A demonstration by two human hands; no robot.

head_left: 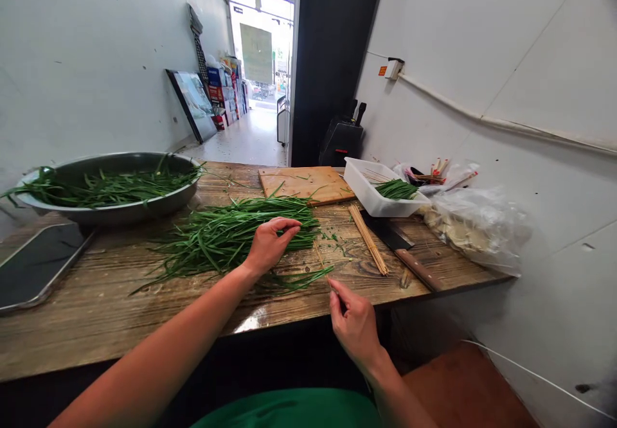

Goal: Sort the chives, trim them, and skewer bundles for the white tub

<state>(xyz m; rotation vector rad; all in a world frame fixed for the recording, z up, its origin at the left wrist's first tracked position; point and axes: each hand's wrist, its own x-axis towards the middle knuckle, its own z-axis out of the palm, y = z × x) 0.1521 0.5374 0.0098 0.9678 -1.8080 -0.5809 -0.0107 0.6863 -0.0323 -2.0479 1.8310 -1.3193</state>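
Note:
My right hand (355, 322) pinches the lower end of a thin bamboo skewer (320, 256) near the table's front edge. A few garlic chives (308, 279) lie across the skewer just above my fingertips. My left hand (274, 243) is over the pile of chives (216, 232), thumb and fingers closed in a pinch; what is between them, if anything, is too small to make out. The cut ends of the pile point right, toward the skewer. To the right lies a bundle of bamboo skewers (367, 240).
A cleaver (414, 267) lies right of the skewers. Behind are a wooden cutting board (303, 182), a white plastic tray (385, 206) with chives, and plastic bags (482, 222). At left stand a metal basin (144, 211) of chives and a phone-like slab (38, 264).

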